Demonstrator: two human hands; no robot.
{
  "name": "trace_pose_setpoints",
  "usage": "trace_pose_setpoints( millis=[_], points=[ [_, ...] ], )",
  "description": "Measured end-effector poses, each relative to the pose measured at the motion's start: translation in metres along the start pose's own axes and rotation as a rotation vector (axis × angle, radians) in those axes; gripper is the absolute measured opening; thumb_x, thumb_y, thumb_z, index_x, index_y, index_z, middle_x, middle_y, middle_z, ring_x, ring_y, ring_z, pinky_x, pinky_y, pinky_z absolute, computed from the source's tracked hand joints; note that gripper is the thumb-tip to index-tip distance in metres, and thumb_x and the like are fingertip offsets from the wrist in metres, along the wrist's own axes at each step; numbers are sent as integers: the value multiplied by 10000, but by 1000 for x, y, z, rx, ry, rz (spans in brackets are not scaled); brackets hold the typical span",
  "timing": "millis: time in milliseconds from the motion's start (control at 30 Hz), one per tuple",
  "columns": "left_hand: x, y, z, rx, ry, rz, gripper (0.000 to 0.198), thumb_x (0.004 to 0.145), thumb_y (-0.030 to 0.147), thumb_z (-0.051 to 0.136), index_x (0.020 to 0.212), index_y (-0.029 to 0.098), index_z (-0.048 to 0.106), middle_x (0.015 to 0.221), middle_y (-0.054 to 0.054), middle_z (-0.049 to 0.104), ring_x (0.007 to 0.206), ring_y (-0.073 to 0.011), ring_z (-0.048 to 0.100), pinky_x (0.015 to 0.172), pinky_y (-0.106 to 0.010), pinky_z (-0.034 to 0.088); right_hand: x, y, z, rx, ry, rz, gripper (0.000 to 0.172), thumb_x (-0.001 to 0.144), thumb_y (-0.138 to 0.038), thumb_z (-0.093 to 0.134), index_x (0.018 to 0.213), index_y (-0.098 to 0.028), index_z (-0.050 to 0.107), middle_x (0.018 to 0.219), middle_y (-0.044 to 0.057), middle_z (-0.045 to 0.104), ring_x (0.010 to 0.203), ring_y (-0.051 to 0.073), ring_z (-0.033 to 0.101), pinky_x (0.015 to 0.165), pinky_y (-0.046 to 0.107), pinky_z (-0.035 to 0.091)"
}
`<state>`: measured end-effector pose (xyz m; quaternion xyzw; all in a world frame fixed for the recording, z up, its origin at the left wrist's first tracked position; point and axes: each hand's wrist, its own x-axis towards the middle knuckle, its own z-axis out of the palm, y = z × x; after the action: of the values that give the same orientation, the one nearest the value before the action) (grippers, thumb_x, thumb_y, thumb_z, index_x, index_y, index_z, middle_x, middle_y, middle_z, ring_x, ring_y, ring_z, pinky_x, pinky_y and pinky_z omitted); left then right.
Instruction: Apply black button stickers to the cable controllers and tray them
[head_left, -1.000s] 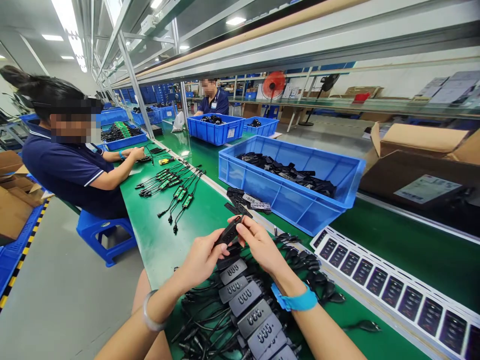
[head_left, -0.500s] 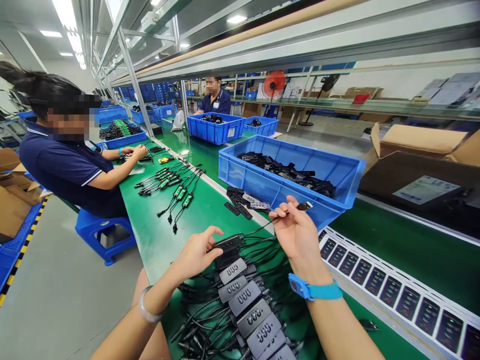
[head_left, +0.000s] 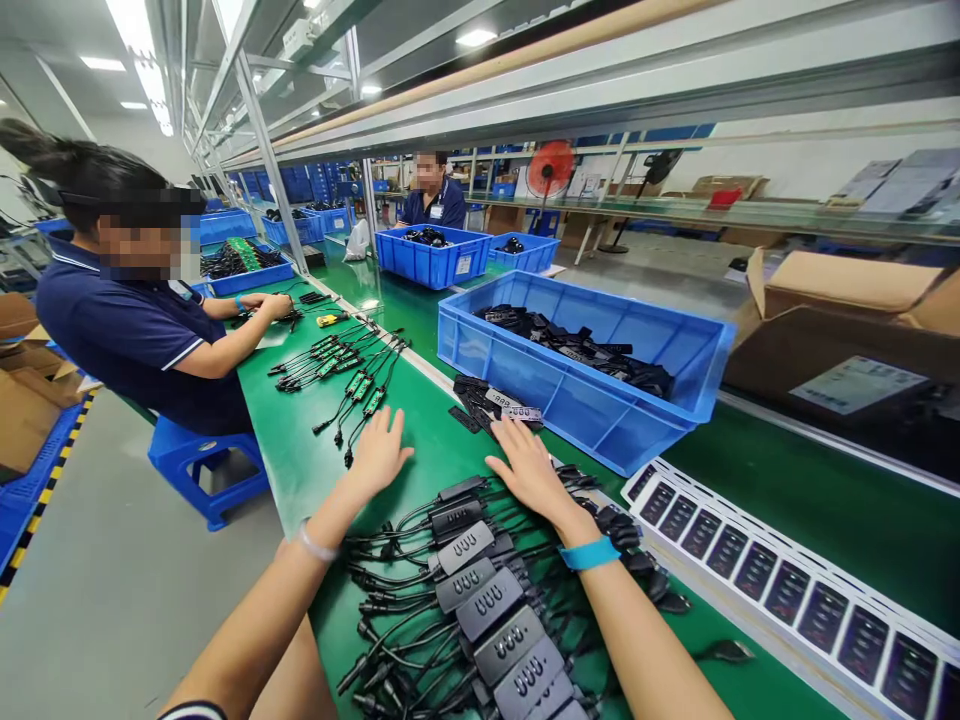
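My left hand (head_left: pixel 380 452) lies flat and open on the green bench mat (head_left: pixel 427 440), holding nothing, just short of several green-labelled cable parts (head_left: pixel 360 390). My right hand (head_left: pixel 527 468) is stretched out open too, its fingertips close to a small pile of black cover pieces (head_left: pixel 491 403). Below both hands runs a row of black controller boxes with wires (head_left: pixel 487 605), overlapping like tiles. A blue band (head_left: pixel 590 553) is on my right wrist, a thin bracelet on my left.
A blue bin of black parts (head_left: pixel 592 365) stands right of the covers. Label sheets (head_left: pixel 787 590) lie along the belt at right, cardboard boxes (head_left: pixel 847 320) behind. A seated person (head_left: pixel 135 320) works at left on a blue stool; another person (head_left: pixel 431 195) sits far back.
Both hands let go of the black box and its wire. The box now lies at the head of the row, and both hands have moved forward, open, onto the mat.
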<state>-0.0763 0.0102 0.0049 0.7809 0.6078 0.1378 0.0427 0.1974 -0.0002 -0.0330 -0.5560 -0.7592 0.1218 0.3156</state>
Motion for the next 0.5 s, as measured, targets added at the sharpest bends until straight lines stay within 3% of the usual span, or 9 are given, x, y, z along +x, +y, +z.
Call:
trace_pose_setpoints(
  millis=[67,133,233,300,400,500],
  points=[
    [19,-16,7,16,26,-77,647,899,336,539,1431,31,331,1507,-306,289,1416,-412,252,1098,-566,278,-2,-3,7,-157,-155,5,540,932,-443,433,1410,-192,463,1511,129,406,1416,346,279,1110,624,192],
    [30,-27,10,10,31,-127,614,902,329,528,1409,29,351,1495,-308,315,1414,-414,254,1102,-566,265,-3,-5,7,-264,-196,-6,522,964,-403,400,1438,-185,417,1467,143,462,1386,330,341,1111,625,192],
    [33,-34,9,-36,3,-162,412,878,235,540,1257,76,523,1330,-259,527,1294,-378,454,1070,-506,326,-1,-5,1,-312,-140,-12,412,946,-308,459,1329,-172,533,1242,156,614,1204,315,523,1055,538,343],
    [29,-35,7,-92,-17,-180,322,848,175,549,1165,124,582,1219,-198,597,1165,-330,564,1014,-451,386,-1,-4,-2,-304,-125,8,317,910,-237,503,1194,-165,625,1102,155,631,1056,311,588,933,469,454],
    [22,-33,2,-210,-25,-224,413,781,130,587,1192,128,554,1142,-164,611,1081,-297,595,940,-402,429,-2,-3,-5,-268,-88,36,297,864,-119,478,1092,-159,665,1039,159,606,929,298,605,796,418,499],
    [15,-30,-6,-386,-59,-271,426,730,169,634,1147,102,571,912,-96,645,944,-273,628,834,-358,468,-4,-5,-8,-189,-36,42,376,813,-53,447,1093,-165,671,964,140,612,913,295,592,800,411,487]
  ],
)
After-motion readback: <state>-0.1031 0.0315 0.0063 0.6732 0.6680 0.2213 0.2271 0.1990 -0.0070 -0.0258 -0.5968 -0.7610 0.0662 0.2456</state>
